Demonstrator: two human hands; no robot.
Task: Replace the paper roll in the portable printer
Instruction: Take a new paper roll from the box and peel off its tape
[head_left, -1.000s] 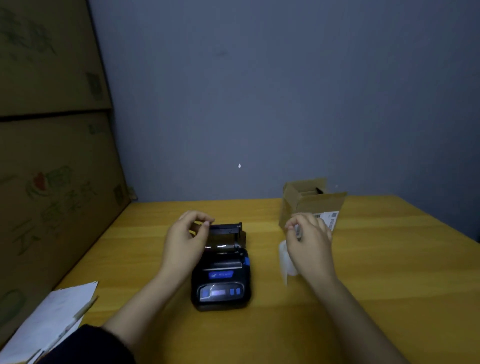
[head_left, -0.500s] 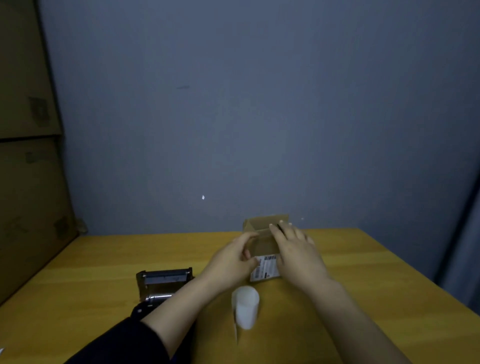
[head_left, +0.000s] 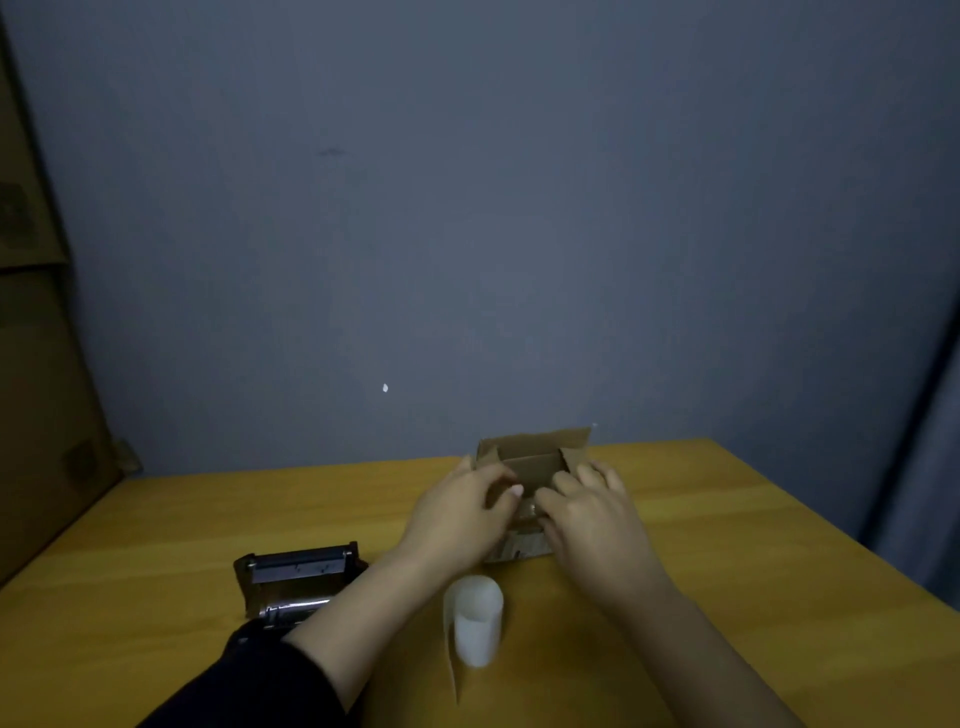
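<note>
A small open cardboard box (head_left: 540, 457) stands on the yellow wooden table (head_left: 753, 571). My left hand (head_left: 462, 512) and my right hand (head_left: 592, 512) both rest on its near side, fingertips at the opening, with something small and shiny between them that I cannot make out. A white paper roll (head_left: 475, 618) stands upright just in front of the box, a loose strip trailing toward me. The black portable printer (head_left: 298, 582) lies to the left with its lid up, its front half hidden by my left forearm.
A grey wall rises right behind the table. Large cardboard boxes (head_left: 36, 364) are stacked along the left edge. The table's right edge drops off near a dark curtain (head_left: 930, 493).
My left hand left the printer lid and my right hand let go of the paper roll, which now stands on the table. Both hands reached the box. The view swung right.
</note>
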